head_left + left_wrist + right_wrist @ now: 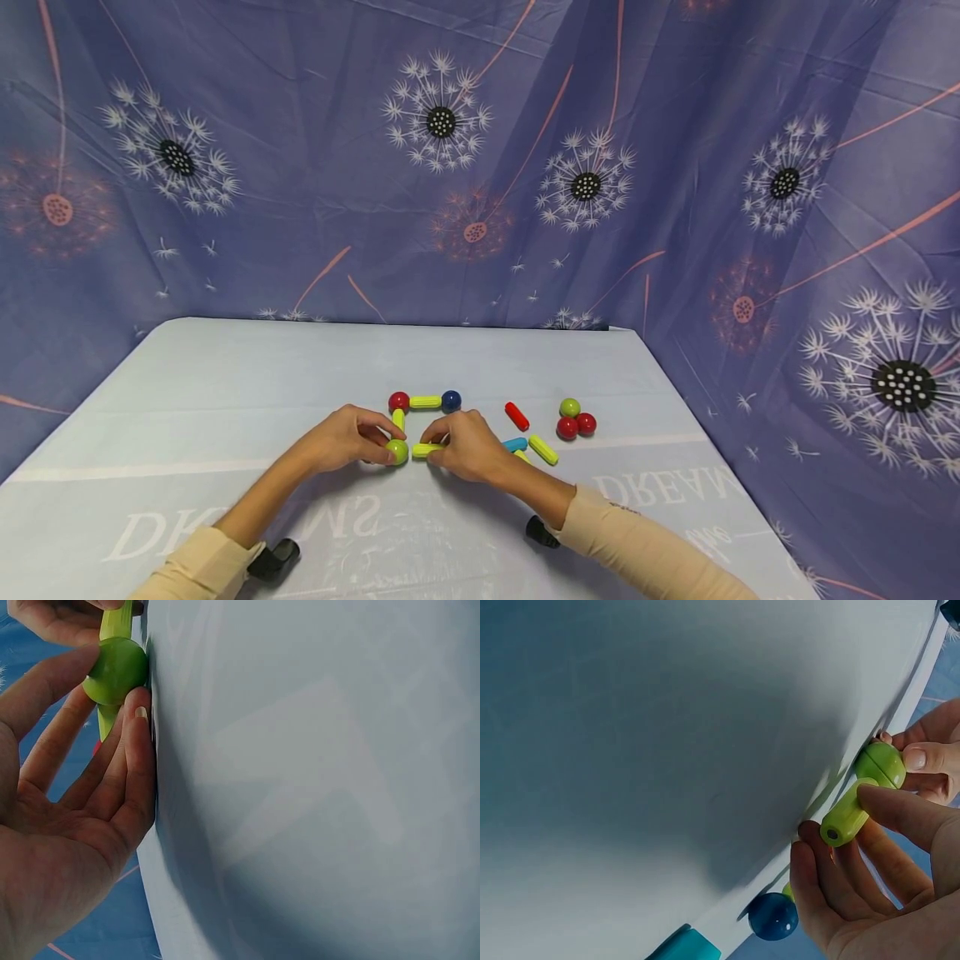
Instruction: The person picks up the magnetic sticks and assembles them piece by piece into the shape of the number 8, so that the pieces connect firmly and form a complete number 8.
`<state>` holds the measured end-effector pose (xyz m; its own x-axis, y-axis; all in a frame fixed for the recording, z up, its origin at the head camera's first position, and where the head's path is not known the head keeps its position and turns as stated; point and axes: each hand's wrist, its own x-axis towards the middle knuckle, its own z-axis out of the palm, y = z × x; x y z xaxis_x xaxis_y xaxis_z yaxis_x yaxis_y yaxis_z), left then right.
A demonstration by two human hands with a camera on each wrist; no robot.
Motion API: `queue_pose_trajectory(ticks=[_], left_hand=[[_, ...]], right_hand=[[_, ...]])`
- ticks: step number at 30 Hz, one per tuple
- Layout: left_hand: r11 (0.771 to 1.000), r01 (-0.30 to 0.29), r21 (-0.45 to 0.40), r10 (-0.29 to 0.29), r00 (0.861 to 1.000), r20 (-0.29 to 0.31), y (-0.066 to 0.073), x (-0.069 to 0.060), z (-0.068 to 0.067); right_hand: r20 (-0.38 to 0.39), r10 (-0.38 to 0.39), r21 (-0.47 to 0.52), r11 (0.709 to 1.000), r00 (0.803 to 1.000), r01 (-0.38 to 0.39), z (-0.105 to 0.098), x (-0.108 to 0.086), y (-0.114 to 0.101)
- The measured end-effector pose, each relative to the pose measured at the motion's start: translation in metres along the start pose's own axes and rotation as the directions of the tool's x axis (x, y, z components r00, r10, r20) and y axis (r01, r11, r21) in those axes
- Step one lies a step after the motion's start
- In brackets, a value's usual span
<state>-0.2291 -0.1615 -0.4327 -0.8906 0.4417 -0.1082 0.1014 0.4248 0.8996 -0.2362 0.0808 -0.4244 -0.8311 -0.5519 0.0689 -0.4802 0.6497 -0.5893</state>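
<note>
midway between the side edges of the bench (225,358), a green ball (397,452) is pinched by the left hand (348,439), a yellow rod (422,451) by the right hand (470,447), both part-curled; nearer the far edge, a blue ball (451,401) is seen.

Beyond my pale-covered table (247,358), a purple dandelion-print curtain (315,167) hangs from ten to two o'clock.

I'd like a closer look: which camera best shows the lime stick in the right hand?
The right wrist view: the lime stick appears large, its dark-spotted end visible. The head view shows it small, partly hidden by the right hand; the left wrist view shows only part, near the top.
</note>
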Motion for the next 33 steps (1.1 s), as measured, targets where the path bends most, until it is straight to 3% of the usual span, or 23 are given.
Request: queue_pose_trajectory(ticks=[33], left_hand=[[1.0, 0.008, -0.026, -0.008, 1.0, 0.0, -0.0012, 0.0009, 0.0]], right_hand=[[0.008, 0.0, 0.012, 1.0, 1.0, 0.0, 0.0007, 0.0019, -0.0028]])
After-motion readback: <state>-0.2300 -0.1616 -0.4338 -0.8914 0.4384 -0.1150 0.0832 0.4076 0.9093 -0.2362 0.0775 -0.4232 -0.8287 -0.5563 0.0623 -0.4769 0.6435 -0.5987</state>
